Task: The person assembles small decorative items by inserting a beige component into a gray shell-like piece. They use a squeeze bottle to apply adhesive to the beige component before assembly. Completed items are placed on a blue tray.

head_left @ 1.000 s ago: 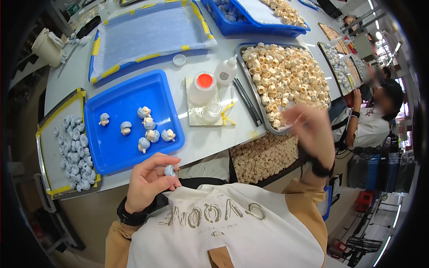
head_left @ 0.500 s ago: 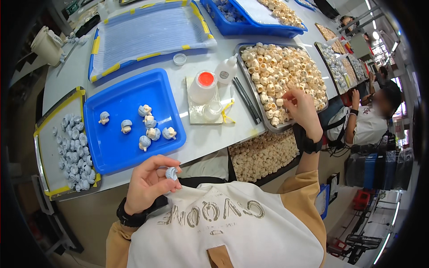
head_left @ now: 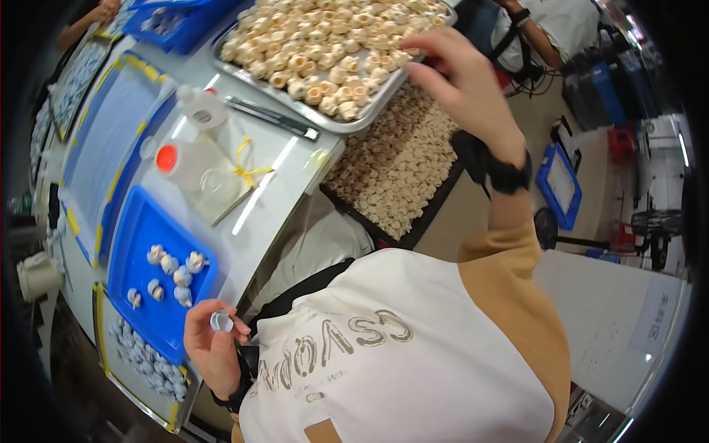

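In the head view, the left hand [head_left: 210, 343] pinches a small cap [head_left: 221, 320] between its thumb and fingers, just past the near end of the blue tray [head_left: 140, 244]. The cap is pale grey-blue and round, like a tiny cup. Its hollow side shows, with a bright rim and a smooth, light inside. The right hand [head_left: 465, 85] is by the edge of the steel tray [head_left: 347, 128], finger and thumb reaching toward the cream bits [head_left: 317, 44] heaped there. I cannot tell if one sits between its fingertips. The cream bits are small and round, and many show a round hole. Seven little heads [head_left: 182, 276], cream with grey-blue tops, lie in the blue tray. More caps [head_left: 148, 362] are piled in a tray with yellow edges [head_left: 103, 332] beside it. A jar [head_left: 177, 166] with a red top stands near a white bottle [head_left: 203, 108].
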Available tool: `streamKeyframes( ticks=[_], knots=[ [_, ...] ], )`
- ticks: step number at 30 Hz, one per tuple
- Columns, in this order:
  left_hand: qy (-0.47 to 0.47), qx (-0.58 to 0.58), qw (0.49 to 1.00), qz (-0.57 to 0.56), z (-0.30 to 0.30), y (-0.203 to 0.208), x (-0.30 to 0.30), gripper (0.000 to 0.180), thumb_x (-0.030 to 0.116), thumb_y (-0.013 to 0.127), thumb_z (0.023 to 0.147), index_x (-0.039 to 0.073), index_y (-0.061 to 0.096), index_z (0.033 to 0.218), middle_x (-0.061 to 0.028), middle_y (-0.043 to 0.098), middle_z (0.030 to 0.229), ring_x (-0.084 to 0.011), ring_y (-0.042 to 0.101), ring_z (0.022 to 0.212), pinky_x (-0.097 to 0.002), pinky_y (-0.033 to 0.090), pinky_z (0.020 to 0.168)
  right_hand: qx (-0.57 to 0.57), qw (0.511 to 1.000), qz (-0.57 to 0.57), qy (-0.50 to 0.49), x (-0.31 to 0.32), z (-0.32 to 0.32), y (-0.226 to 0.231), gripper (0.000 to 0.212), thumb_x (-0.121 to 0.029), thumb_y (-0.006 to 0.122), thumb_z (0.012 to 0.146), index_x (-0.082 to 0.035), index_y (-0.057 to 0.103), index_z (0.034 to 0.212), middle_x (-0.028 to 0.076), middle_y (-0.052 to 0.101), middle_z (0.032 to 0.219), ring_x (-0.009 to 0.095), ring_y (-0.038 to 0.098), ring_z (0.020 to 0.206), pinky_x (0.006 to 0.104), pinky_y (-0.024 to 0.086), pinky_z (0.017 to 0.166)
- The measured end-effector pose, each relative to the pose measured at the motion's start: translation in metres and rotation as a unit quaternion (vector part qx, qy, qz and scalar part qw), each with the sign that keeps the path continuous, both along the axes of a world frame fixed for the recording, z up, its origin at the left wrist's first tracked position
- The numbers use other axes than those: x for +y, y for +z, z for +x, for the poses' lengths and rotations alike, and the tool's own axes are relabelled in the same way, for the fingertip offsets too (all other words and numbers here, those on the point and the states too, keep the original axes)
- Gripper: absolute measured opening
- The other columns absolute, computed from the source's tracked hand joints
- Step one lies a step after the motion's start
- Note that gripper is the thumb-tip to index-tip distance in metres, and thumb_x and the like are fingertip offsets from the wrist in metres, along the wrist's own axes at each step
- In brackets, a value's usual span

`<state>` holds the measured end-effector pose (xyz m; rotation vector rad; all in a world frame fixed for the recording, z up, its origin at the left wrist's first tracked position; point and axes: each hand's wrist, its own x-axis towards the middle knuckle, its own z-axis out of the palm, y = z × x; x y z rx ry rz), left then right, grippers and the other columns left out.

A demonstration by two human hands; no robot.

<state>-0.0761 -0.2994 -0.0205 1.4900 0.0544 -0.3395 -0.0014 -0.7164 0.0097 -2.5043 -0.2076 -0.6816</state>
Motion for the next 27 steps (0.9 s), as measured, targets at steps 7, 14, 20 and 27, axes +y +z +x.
streamKeyframes(
  ticks=[7,14,20,27],
  knots=[
    [-0.026,-0.005,1.0,0.007,0.004,0.007,-0.022,0.038,0.025,0.065,0.086,-0.002,0.051,0.109,-0.0102,0.058,0.094,-0.0143,0.058,0.068,-0.024,0.045,0.056,0.073,0.678,0.594,-0.427,-0.147,-0.183,-0.218,0.056,-0.051,0.042,0.096,-0.008,0.048,0.131,0.011,0.058,0.123,0.017,0.055,0.109,0.0335,0.044,0.088],
    [-0.037,-0.018,0.999,-0.001,0.004,0.007,-0.022,0.036,0.023,0.062,0.088,-0.001,0.05,0.111,-0.011,0.057,0.094,-0.0164,0.058,0.069,-0.0254,0.045,0.058,0.079,0.411,0.75,-0.512,0.004,-0.243,-0.489,0.065,-0.065,0.038,0.089,-0.013,0.056,0.123,0.008,0.062,0.118,0.026,0.059,0.102,0.046,0.048,0.083],
    [-0.082,-0.012,0.996,0.013,0.001,0.014,-0.031,0.033,0.02,0.06,0.089,-0.002,0.05,0.111,-0.0131,0.058,0.094,-0.0182,0.058,0.07,-0.0275,0.047,0.059,0.113,0.399,0.828,-0.378,-0.002,-0.211,-0.477,0.055,-0.057,0.044,0.089,-0.011,0.058,0.116,0.008,0.063,0.109,0.024,0.059,0.093,0.0434,0.048,0.077],
    [-0.086,0.0,0.996,-0.009,0.004,0.011,-0.026,0.035,0.019,0.063,0.087,-0.002,0.051,0.112,-0.0134,0.06,0.094,-0.018,0.059,0.072,-0.0291,0.048,0.062,0.177,0.442,0.835,-0.276,-0.015,-0.233,-0.474,0.044,-0.049,0.05,0.09,-0.01,0.06,0.108,0.008,0.064,0.098,0.021,0.06,0.083,0.0403,0.049,0.07]
  ],
)
